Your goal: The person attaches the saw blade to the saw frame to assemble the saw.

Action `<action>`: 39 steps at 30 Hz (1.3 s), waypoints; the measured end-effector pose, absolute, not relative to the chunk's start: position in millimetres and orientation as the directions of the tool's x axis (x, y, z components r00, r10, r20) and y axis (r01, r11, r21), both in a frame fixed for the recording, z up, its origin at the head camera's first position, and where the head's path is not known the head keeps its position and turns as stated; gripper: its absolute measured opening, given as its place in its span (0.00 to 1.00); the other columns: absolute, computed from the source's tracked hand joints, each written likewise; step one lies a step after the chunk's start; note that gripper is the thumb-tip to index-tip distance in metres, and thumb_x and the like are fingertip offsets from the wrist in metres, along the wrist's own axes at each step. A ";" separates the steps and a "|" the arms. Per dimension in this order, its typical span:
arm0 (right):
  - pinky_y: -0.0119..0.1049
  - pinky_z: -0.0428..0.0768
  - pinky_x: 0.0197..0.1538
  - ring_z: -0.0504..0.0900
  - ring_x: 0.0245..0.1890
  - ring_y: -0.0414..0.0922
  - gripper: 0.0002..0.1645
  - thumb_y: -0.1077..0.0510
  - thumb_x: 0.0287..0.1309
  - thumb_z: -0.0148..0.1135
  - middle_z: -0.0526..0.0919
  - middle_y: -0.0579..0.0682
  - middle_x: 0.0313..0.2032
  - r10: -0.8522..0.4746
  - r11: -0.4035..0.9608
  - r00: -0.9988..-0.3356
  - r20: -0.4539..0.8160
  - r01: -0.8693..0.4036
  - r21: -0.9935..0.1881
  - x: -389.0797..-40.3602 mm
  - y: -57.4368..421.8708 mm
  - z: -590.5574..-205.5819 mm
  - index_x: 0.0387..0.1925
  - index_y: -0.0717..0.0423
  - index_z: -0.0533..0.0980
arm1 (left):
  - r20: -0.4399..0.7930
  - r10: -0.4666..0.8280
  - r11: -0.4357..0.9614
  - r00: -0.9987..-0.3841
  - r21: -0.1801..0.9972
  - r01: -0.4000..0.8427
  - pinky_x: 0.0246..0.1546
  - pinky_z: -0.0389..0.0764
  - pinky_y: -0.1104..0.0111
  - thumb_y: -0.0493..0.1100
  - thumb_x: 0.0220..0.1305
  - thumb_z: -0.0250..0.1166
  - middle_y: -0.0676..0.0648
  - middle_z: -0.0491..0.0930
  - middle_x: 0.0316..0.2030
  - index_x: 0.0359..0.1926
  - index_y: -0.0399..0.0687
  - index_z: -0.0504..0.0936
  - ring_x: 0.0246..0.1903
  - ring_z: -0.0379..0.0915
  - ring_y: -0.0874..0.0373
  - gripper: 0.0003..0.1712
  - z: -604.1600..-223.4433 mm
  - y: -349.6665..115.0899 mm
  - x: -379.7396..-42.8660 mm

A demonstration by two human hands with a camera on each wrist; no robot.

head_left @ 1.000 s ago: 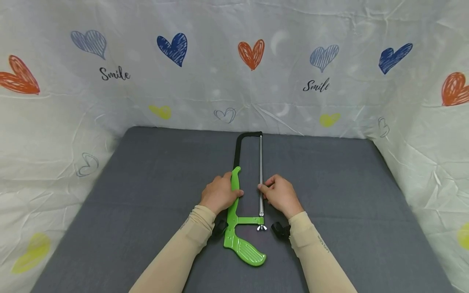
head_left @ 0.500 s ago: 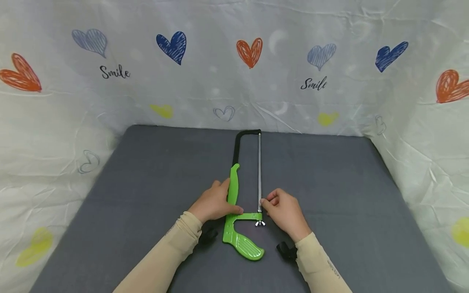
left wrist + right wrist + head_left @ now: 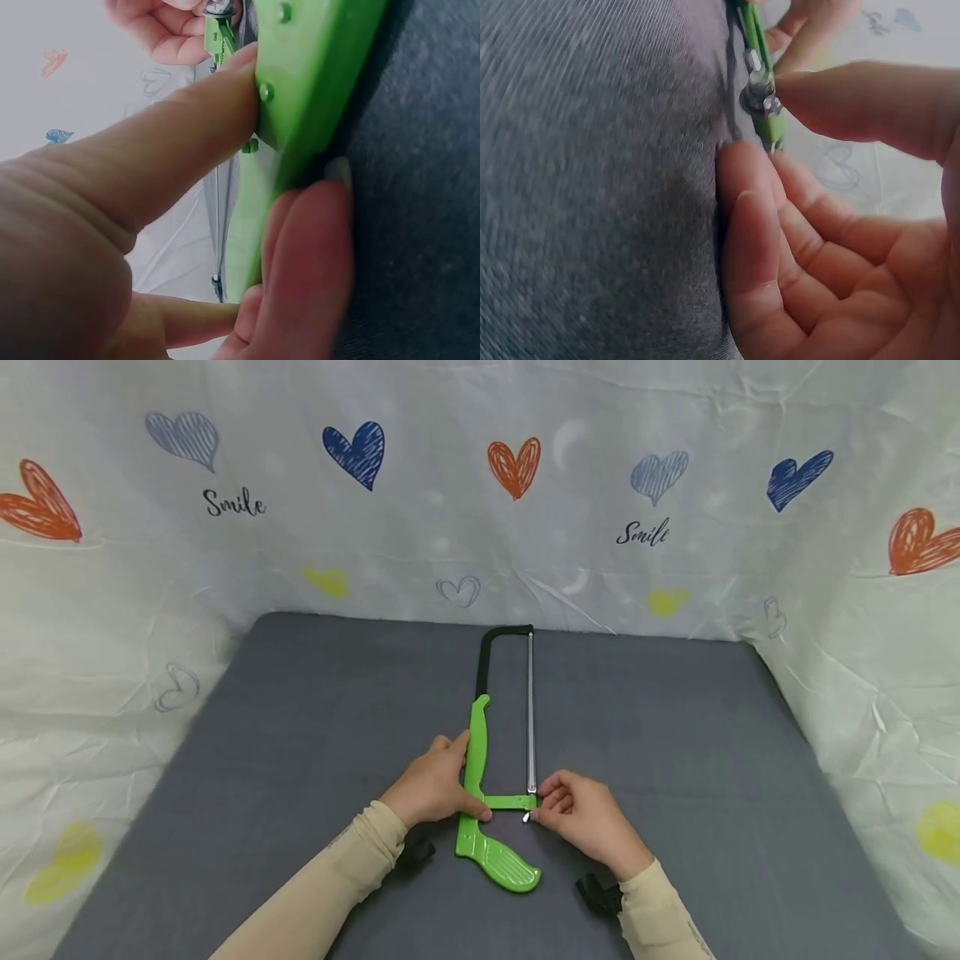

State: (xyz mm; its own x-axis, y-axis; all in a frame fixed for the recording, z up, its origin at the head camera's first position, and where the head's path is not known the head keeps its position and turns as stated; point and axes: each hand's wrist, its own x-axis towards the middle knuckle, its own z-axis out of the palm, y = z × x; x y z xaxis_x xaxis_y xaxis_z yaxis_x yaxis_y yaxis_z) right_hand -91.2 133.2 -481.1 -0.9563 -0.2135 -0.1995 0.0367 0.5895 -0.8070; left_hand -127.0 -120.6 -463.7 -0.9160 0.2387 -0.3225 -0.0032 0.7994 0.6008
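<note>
- The hacksaw (image 3: 476,756), centre of the head view, should be kept steady; its green frame is pinched by the left hand (image 3: 429,787).
- The right hand (image 3: 588,814) is loosely parted, nothing gripped, thumb at the wing nut (image 3: 760,91); any turning is best done squarely.

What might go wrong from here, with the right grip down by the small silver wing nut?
The right grip is at the small silver wing nut; loosening it too far could slacken the thin straight silver blade. That grip also sits close to the blade's lower end, so a slip might scrape it. Only the left grip clearly holds the glossy green saw frame over the plain grey cloth; if it eases, the frame may swivel.
</note>
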 end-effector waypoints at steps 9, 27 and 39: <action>0.31 0.82 0.40 0.83 0.34 0.38 0.09 0.61 0.63 0.77 0.85 0.44 0.35 -0.247 0.597 -0.953 -0.173 -0.009 -0.802 -87.9 140.5 -484.5 0.43 0.51 0.84 | -0.327 0.245 0.795 -0.913 0.606 -0.004 0.41 0.82 0.58 0.54 0.45 0.91 0.35 0.70 0.63 0.88 0.42 0.50 0.38 0.78 0.50 0.79 -460.9 -114.6 -124.6; 0.34 0.77 0.32 0.79 0.28 0.39 0.23 0.40 0.53 0.85 0.82 0.42 0.30 -0.172 0.651 -0.968 -0.182 0.027 -0.759 -88.7 124.0 -485.2 0.37 0.47 0.81 | -0.346 0.225 0.801 -0.911 0.598 -0.030 0.45 0.84 0.55 0.54 0.46 0.91 0.34 0.69 0.66 0.88 0.44 0.49 0.41 0.80 0.48 0.79 -462.7 -118.2 -127.9; 0.32 0.77 0.32 0.79 0.27 0.38 0.18 0.45 0.57 0.83 0.81 0.41 0.28 -0.211 0.627 -0.966 -0.150 -0.015 -0.779 -90.6 130.4 -491.9 0.37 0.47 0.82 | -0.349 0.232 0.801 -0.908 0.598 -0.026 0.42 0.83 0.57 0.54 0.45 0.91 0.36 0.70 0.62 0.88 0.44 0.49 0.38 0.78 0.50 0.80 -460.7 -119.1 -126.2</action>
State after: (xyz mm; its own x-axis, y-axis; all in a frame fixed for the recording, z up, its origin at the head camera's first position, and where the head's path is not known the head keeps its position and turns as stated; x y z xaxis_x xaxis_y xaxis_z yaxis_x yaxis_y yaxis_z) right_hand -90.6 130.4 -491.9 -0.9659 -0.2107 -0.1505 -0.0154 0.6267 -0.7791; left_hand -126.2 -119.1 -460.7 -0.9082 0.2315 -0.3486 -0.0255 0.8008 0.5984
